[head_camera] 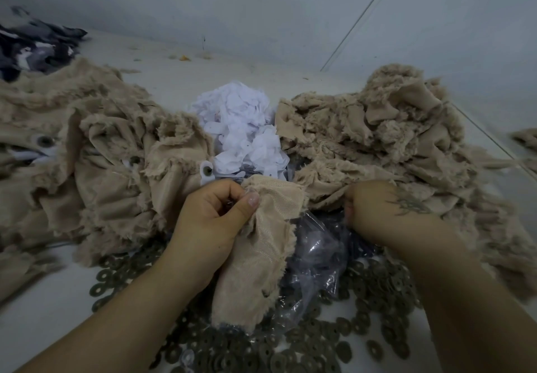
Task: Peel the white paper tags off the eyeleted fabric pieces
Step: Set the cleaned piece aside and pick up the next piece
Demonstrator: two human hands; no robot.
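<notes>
My left hand (215, 215) grips a beige frayed fabric piece (261, 244) that hangs down over the table's front. The thumb presses on its upper edge. My right hand (374, 210) is curled at the edge of the right fabric heap (392, 140); its fingertips are hidden, so what it holds is unclear. A heap of peeled white paper tags (241, 131) lies in the middle behind both hands. On the left lies another heap of beige pieces (87, 163), some with metal eyelets and white tags (207, 172) still showing.
Many dark metal washers (363, 308) are scattered over the table's front, around a clear plastic bag (316, 250). A dark patterned cloth (35, 50) lies at the far left by the wall. A thin rod (360, 20) leans against the wall.
</notes>
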